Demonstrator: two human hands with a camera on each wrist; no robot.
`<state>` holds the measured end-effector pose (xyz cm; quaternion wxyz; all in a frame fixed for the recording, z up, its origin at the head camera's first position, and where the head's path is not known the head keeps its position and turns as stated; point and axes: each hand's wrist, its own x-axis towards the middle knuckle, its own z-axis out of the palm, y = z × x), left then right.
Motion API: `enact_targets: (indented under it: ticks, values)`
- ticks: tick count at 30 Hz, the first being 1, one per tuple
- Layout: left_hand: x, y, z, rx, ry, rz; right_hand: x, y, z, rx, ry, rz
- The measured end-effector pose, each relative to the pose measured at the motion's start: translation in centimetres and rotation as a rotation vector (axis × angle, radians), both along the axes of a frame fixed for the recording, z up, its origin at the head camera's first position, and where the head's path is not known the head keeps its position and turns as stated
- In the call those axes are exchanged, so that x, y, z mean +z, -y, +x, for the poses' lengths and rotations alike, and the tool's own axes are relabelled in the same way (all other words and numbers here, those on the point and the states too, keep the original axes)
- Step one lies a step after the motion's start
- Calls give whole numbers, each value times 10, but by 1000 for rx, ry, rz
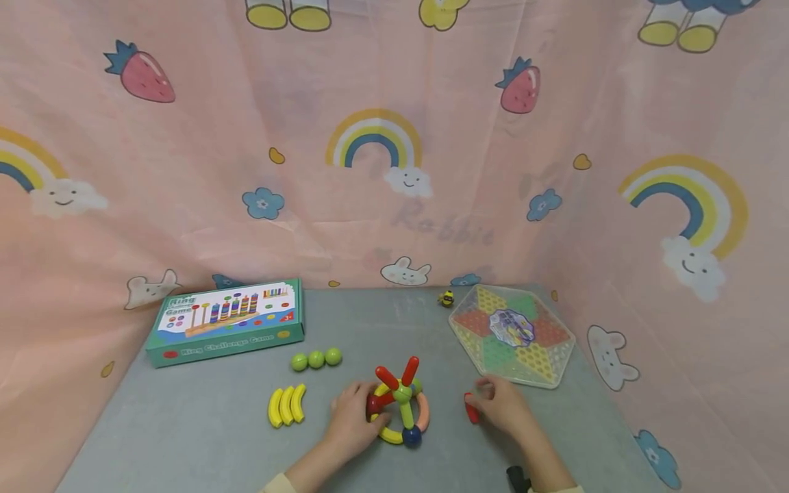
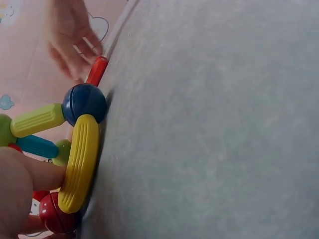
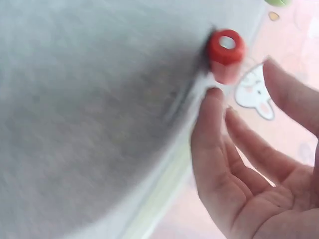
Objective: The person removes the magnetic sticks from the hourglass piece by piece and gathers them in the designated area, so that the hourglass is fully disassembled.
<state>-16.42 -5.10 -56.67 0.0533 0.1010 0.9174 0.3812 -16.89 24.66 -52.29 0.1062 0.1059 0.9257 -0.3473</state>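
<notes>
My left hand [image 1: 353,419] holds the left side of a built frame of magnetic sticks and balls [image 1: 402,394]. Its fingers lie by a red ball [image 2: 59,213] and a yellow curved stick [image 2: 81,164]. Two red sticks point up from the frame's green middle ball, and a dark blue ball [image 1: 411,437] sits at its near edge. To the right, a loose red stick [image 1: 471,408] lies on the table. Beside it is my right hand [image 1: 502,404], thumb and fingers spread apart; the right wrist view shows nothing between them and the stick's round end [image 3: 228,52].
Yellow curved sticks [image 1: 286,405] and green balls [image 1: 316,359] lie in rows on the left. Behind them is a green game box [image 1: 224,352]. A hexagonal game board [image 1: 474,322] and a small bee figure [image 1: 446,298] are at the back right. A black object [image 1: 518,478] lies near the right forearm.
</notes>
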Motion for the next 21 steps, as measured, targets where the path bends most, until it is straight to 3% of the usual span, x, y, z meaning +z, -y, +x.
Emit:
enact_targets:
  ticks: [5, 10, 14, 18, 21]
  values:
    - [-1, 2, 0, -5, -16, 34, 19, 6, 3, -23, -139, -80]
    - [-2, 6, -3, -14, -58, 74, 42, 20, 6, -68, -174, -186]
    - [-2, 5, -3, -25, -93, 30, 56, 31, 10, -74, -208, -269]
    - [-1, 4, -4, -38, -127, 2, 65, 41, 13, -68, -254, -384]
    - [1, 4, -5, -35, -126, 53, 69, 51, 15, -43, -281, -411]
